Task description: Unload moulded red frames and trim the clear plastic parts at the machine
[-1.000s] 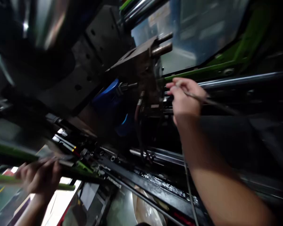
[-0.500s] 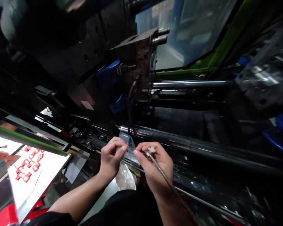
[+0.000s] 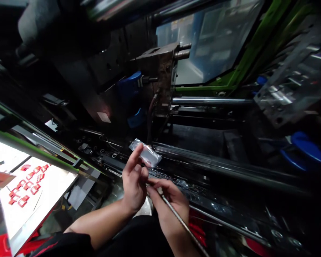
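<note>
My left hand is raised with its index finger pointing up and the other fingers curled. A small clear plastic packet is caught among its fingers; what lies inside the packet is hard to make out. My right hand is closed around a thin braided hose, whose length runs down past my wrist. The hose's end sits between the fingertips of both hands and is mostly hidden. Both hands touch at the fingertips, above the machine's lower rail.
A mould block with blue clamps stands ahead, another mould half at right. A polished bar crosses just beyond my hands. Several red parts lie on a white table at left. Green frame beams border the opening.
My left hand has turned and lifted its index finger, bringing the packet into clearer view. My right hand has shifted slightly left and down with the hose. The view has tilted a little.
</note>
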Tool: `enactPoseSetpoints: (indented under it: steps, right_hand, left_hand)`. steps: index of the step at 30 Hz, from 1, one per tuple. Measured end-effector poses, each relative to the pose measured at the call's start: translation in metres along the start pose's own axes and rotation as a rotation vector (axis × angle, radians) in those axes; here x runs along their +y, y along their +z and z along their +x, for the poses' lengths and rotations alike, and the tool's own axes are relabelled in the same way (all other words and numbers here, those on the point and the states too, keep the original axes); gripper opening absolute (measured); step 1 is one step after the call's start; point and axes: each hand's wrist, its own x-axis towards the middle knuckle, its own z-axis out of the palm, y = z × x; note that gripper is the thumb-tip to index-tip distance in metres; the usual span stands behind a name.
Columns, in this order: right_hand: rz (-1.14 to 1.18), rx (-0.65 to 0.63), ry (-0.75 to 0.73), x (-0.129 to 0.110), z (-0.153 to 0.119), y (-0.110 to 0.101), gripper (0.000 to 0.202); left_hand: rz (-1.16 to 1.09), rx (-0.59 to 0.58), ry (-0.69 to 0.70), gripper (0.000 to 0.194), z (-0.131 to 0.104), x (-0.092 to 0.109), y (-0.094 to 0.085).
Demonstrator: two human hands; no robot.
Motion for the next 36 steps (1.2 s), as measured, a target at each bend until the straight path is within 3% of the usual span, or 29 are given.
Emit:
enactPoseSetpoints:
  steps: [2, 4, 6, 8, 12, 14, 16, 19, 26, 30, 33, 36]
  right_hand:
    - [0.072, 0.121, -0.071, -0.008, 0.003, -0.003, 0.016]
    - [0.179, 0.176, -0.097, -0.021, 0.008, -0.005, 0.024]
    - [0.259, 0.154, -0.077, -0.035, 0.013, -0.007, 0.029]
    - [0.274, 0.116, -0.055, -0.045, 0.016, -0.007, 0.030]
    - [0.208, 0.121, -0.081, -0.051, 0.015, -0.009, 0.027]
    - [0.184, 0.128, -0.101, -0.049, 0.013, -0.008, 0.026]
    - [0.165, 0.126, -0.124, -0.047, 0.012, -0.007, 0.025]
    - [0.108, 0.142, -0.180, -0.045, 0.013, -0.005, 0.025]
    - [0.026, 0.148, -0.202, -0.039, 0.022, -0.002, 0.031]
    - [0.026, 0.127, -0.190, -0.037, 0.028, -0.006, 0.033]
    - [0.095, 0.146, -0.226, -0.041, 0.030, -0.006, 0.036]
    - [0.045, 0.095, -0.251, -0.046, 0.026, 0.003, 0.026]
  left_hand:
    - [0.072, -0.038, 0.097, 0.050, -0.004, 0.003, -0.004]
    - [0.154, -0.166, 0.150, 0.055, -0.012, 0.005, -0.007]
    - [0.224, -0.304, 0.174, 0.059, -0.019, 0.006, -0.009]
    - [0.239, -0.355, 0.198, 0.062, -0.021, 0.008, -0.012]
    - [0.133, -0.185, 0.216, 0.068, -0.005, 0.018, -0.016]
    - [0.107, -0.152, 0.114, 0.052, 0.007, 0.026, -0.019]
    - [0.100, -0.157, -0.038, 0.032, 0.017, 0.034, -0.021]
    - [0.073, -0.139, -0.180, 0.018, 0.025, 0.044, -0.024]
    - [0.137, -0.240, -0.332, 0.020, 0.031, 0.053, -0.034]
    - [0.206, -0.234, -0.333, 0.018, 0.035, 0.052, -0.043]
    - [0.200, -0.104, -0.258, 0.018, 0.036, 0.048, -0.049]
    - [0.221, -0.025, -0.171, 0.018, 0.033, 0.044, -0.051]
